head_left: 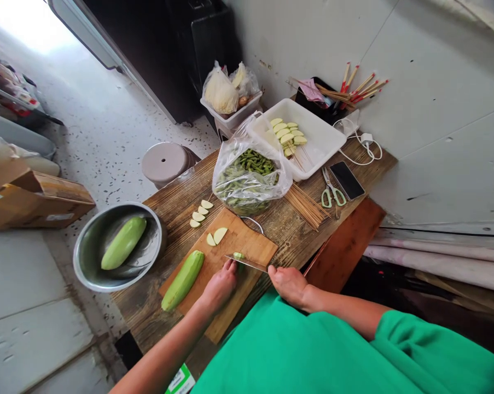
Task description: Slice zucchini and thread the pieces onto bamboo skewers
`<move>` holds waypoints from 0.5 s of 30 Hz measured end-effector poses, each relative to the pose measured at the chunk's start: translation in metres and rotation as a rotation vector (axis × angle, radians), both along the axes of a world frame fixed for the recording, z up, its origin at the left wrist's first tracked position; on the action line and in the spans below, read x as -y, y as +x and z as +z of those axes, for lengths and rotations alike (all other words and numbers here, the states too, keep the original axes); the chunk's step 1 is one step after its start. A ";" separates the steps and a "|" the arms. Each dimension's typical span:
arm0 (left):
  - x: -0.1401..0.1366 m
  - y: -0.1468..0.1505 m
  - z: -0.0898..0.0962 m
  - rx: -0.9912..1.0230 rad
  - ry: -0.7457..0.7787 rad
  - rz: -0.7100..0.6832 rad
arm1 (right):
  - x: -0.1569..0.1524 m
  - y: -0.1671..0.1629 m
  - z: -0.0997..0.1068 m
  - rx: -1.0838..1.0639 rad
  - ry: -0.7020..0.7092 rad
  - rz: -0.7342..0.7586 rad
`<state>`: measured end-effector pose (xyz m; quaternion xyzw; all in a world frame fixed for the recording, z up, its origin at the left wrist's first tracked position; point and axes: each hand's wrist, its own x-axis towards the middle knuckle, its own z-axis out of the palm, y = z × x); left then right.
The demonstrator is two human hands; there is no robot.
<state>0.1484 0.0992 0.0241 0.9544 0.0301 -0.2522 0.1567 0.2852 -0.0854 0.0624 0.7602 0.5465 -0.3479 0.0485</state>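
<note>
My right hand is closed round the handle of a kitchen knife. Its blade points left across a small zucchini piece on the wooden cutting board. Close by the blade's tip, my left hand has its fingers bent together against that piece, partly hidden by the blade. Two cut zucchini slices lie farther up the board. A large zucchini, peeled in stripes, rests along the board's left side. Several half-round slices lie on the table beyond the board, apparently on a skewer.
A metal bowl with a whole zucchini stands left. Beyond the board are a plastic bag of green beans, a white tray with skewered slices, bamboo skewers, scissors and a phone. A stool stands behind.
</note>
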 end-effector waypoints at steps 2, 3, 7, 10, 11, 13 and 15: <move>0.000 0.000 0.001 -0.013 0.039 -0.061 | 0.005 0.000 0.002 0.013 0.022 -0.005; 0.000 0.000 0.002 -0.015 0.055 -0.083 | 0.007 -0.001 0.003 0.021 0.032 -0.010; 0.000 -0.001 0.000 -0.033 0.053 -0.075 | 0.013 -0.004 0.004 0.052 0.080 -0.021; 0.000 0.000 -0.001 -0.067 0.049 -0.046 | 0.013 -0.008 0.004 0.077 0.109 -0.027; 0.000 0.001 -0.001 -0.069 0.049 -0.046 | 0.012 -0.009 0.004 0.083 0.116 -0.030; 0.000 0.000 0.000 -0.066 0.053 -0.061 | 0.011 -0.010 0.004 0.086 0.132 -0.030; 0.000 -0.001 0.001 -0.052 0.064 -0.080 | 0.011 -0.010 0.004 0.085 0.140 -0.028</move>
